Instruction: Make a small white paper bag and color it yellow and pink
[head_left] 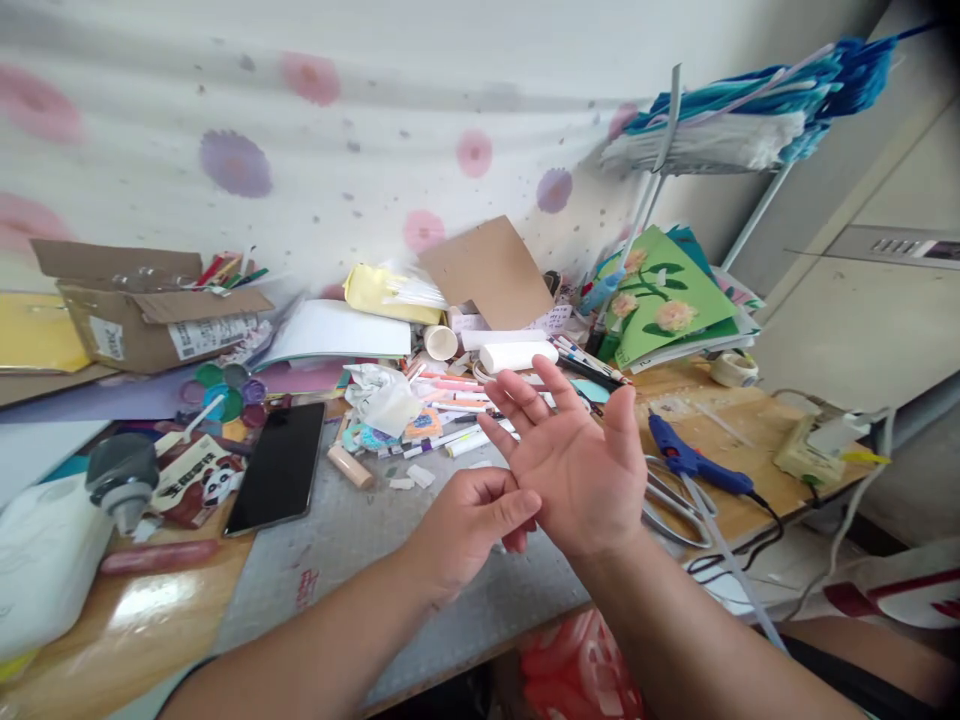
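My right hand (581, 465) is held palm up above the grey mat (330, 580), fingers spread, with nothing in it. Against the heel side of that palm, the thumb of my left hand (476, 515) presses with its fingers curled. Those curled fingers are partly hidden behind the right palm, and no object shows in them. Beyond both hands lies a heap of pens and markers (457, 420) with a crumpled clear wrapper (382, 398). A blue glue gun (694, 460) and scissors (675, 505) lie right of my right hand.
A black phone (277, 467), a dark-capped bottle (124, 480) and a cardboard box (150, 320) are at the left. Green flower-decorated card (667, 300) leans at the back right, below a rack holding blue and white stems (750, 110). A power strip (814, 450) sits near the right edge.
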